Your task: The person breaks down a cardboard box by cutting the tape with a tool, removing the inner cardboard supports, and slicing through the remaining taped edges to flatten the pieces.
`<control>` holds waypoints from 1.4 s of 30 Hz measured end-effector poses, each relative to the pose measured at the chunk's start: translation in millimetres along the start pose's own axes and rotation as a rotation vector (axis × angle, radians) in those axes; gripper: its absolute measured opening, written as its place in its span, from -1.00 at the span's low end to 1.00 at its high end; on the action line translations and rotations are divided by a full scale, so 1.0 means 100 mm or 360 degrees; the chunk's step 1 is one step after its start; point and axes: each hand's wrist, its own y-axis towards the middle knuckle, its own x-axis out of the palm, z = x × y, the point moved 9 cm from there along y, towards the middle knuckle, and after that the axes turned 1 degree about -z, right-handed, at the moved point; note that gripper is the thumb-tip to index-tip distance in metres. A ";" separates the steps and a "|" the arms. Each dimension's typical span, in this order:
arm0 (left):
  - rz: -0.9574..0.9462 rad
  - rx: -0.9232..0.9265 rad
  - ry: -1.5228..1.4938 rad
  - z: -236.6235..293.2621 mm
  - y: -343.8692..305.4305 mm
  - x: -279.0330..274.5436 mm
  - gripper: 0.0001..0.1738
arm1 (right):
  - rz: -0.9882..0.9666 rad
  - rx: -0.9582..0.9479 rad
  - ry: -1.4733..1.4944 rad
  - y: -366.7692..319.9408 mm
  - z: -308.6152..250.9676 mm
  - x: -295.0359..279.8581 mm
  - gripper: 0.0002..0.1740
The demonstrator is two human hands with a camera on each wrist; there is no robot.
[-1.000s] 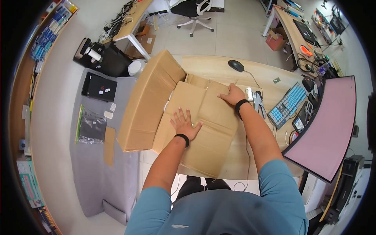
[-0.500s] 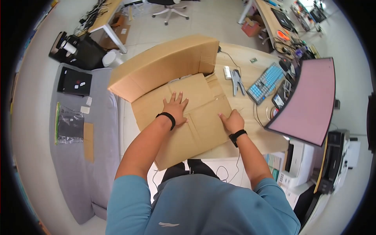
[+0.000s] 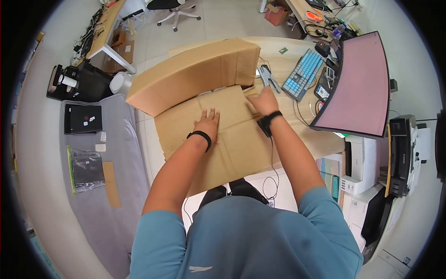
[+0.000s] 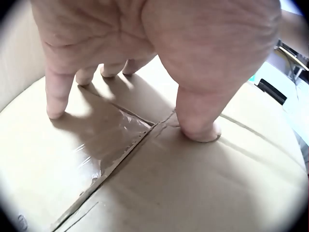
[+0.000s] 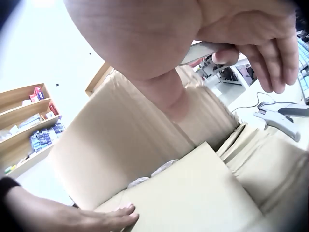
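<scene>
A large cardboard box [image 3: 218,158] lies across the desk, with one long side panel [image 3: 186,74] standing up along its far edge. My left hand [image 3: 206,128] presses its spread fingertips and thumb on the flat cardboard. In the left wrist view, the thumb rests beside a seam [image 4: 111,169] with clear tape [image 4: 94,150] along it. Over the right edge of the box, close to folded flaps [image 5: 241,145], is my right hand [image 3: 264,101]. It holds nothing; several fingers extend loosely and the thumb points down in the right wrist view.
A grey tool with dark handles [image 5: 280,121] lies just right of the box, beyond the right hand. Farther right are a blue keyboard [image 3: 303,74] and a curved monitor [image 3: 357,88]. A grey sofa [image 3: 93,204] stands at left.
The view and box have turned, so the raised panel now lies across the far side. My right hand moved down the right edge, then back up toward the flaps. My left hand stays on the cardboard.
</scene>
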 end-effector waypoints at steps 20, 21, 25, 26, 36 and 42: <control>-0.0144 0.0002 -0.0002 -0.03 0.11 0.06 0.37 | 0.0312 -0.0133 0.0189 0.66 -0.02 0.20 -0.47; -0.0149 0.0008 -0.0001 -0.02 0.11 0.07 0.37 | 0.0211 -0.0218 0.0317 0.72 -0.09 0.18 -0.52; -0.0160 0.0018 0.0052 -0.01 0.10 0.03 0.35 | -0.0043 -0.0472 0.0534 1.21 0.22 0.60 -0.50; -0.0159 0.0026 0.0048 -0.01 0.09 0.04 0.35 | -0.0054 -0.0471 0.0542 1.25 0.22 0.62 -0.50; -0.0027 -0.0032 -0.0134 -0.08 0.11 0.05 0.34 | -0.0230 -0.0460 0.1019 1.10 0.24 0.66 -0.59; -0.0002 -0.0031 -0.0275 -0.10 0.15 0.08 0.35 | -0.0324 0.0005 0.1009 0.09 0.20 -0.02 -0.71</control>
